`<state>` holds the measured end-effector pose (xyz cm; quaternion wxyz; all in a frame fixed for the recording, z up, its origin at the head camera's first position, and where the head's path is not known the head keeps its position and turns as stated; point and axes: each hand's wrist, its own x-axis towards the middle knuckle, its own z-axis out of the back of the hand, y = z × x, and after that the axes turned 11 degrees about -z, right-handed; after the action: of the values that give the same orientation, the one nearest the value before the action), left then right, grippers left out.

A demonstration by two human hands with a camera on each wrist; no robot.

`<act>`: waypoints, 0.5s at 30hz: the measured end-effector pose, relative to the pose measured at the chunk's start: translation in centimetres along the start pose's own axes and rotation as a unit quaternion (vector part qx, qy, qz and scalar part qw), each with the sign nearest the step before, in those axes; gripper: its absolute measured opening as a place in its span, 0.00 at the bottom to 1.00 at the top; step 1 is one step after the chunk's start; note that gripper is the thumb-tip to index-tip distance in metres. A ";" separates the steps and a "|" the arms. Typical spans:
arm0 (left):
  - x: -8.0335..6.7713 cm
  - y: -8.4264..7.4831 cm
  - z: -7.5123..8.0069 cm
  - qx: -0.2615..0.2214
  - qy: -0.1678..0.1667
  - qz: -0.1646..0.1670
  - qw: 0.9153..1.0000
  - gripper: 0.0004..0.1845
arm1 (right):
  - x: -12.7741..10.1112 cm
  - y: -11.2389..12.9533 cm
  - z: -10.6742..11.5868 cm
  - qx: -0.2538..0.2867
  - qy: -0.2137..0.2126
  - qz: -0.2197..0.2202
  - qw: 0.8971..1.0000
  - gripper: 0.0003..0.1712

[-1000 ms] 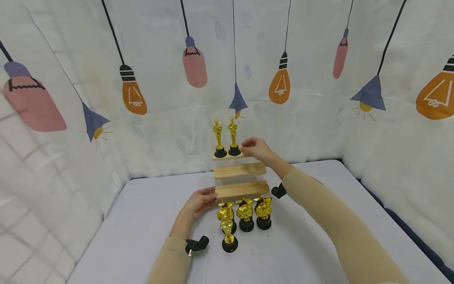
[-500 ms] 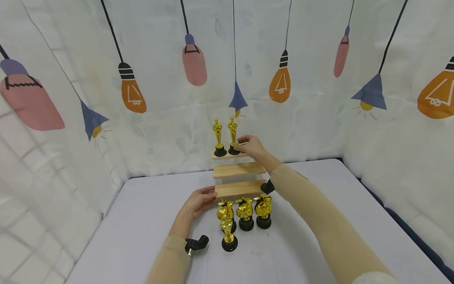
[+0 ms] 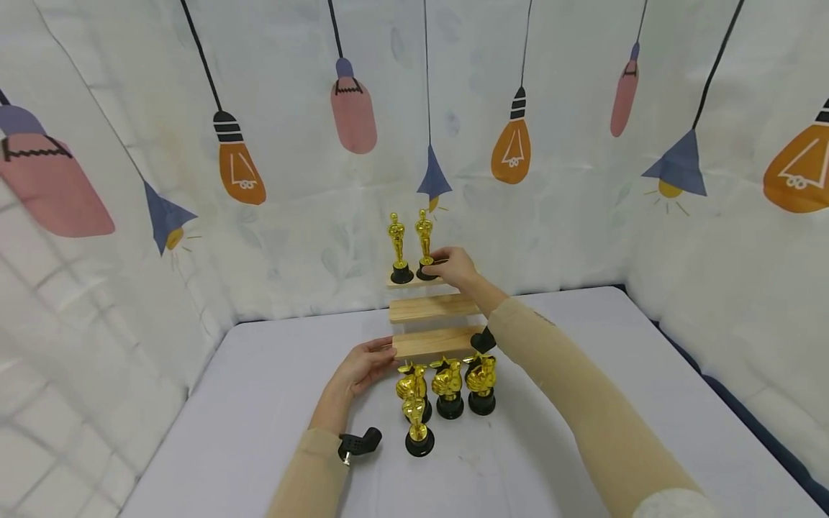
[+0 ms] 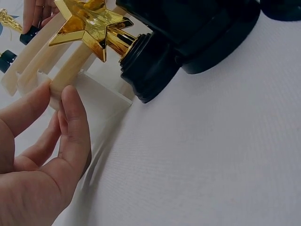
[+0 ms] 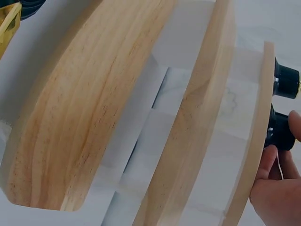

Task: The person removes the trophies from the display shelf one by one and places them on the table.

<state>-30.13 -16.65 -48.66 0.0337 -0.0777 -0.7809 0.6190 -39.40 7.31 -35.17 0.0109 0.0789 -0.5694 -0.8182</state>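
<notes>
A tiered display stand with three wooden boards [image 3: 432,341] stands on the table. My left hand [image 3: 364,368] pinches the left end of the lowest board between thumb and fingers, seen close in the left wrist view. On the top board [image 5: 256,146] two golden figure trophies stand upright on black bases. My right hand [image 3: 455,268] grips the base of the right-hand figure trophy [image 3: 424,234], thumb on one side and fingers on the other in the right wrist view. The other figure trophy [image 3: 397,241] is just left of it.
In front of the stand, several gold trophies stand on the white table [image 3: 272,410]: a row of star trophies [image 3: 447,381] and a figure trophy [image 3: 417,424] nearer me. The two lower boards bear nothing. A lamp-printed cloth [image 3: 291,237] hangs behind.
My right hand has moved left along the top board and taken hold of the right-hand figure trophy's base. My left hand has stayed on the lowest board.
</notes>
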 end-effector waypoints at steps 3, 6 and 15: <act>0.0 0.0 -0.1 0.001 -0.001 0.000 1.000 0.30 | -0.1 0.1 0.1 -0.012 -0.004 0.000 1.000 0.27; 0.0 0.1 -0.1 -0.002 0.001 0.000 1.000 0.29 | -0.3 0.2 0.1 -0.022 -0.004 0.002 1.000 0.27; 0.1 0.3 0.0 -0.003 0.000 0.000 1.000 0.29 | -0.5 0.2 0.6 -0.039 0.004 0.015 0.999 0.28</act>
<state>-30.21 -16.57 -48.91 0.0332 -0.0777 -0.7826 0.6168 -38.99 7.84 -34.69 0.0286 0.0734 -0.5381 -0.8392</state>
